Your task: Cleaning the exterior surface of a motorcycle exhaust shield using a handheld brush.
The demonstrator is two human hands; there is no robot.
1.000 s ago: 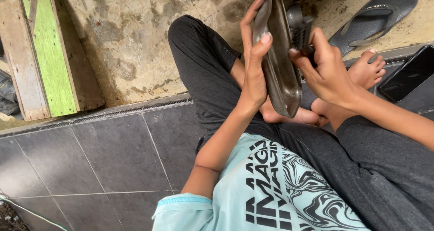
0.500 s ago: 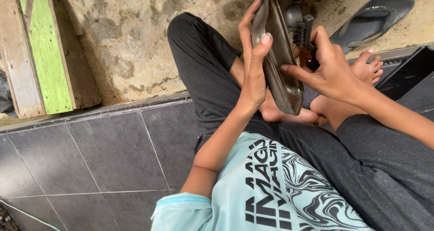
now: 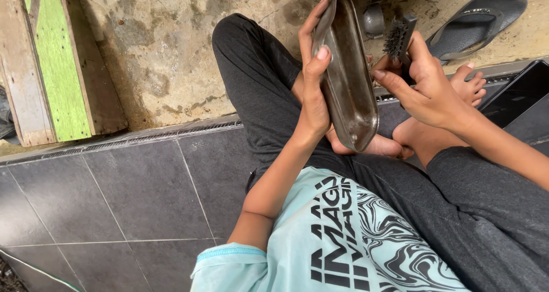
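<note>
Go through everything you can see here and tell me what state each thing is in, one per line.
Metal tray: tilted on edge, held off the floor.
Left hand: gripping the tray's rim.
Right hand: holding a wire brush.
Wire brush: bristles off the tray.
Sandal: lying flat on the concrete.

head-worn view, steeply downward, close on lap

Soft, even daylight falls on my lap, shadows faint, everything sharp, with a dull sheen and no glare.
</note>
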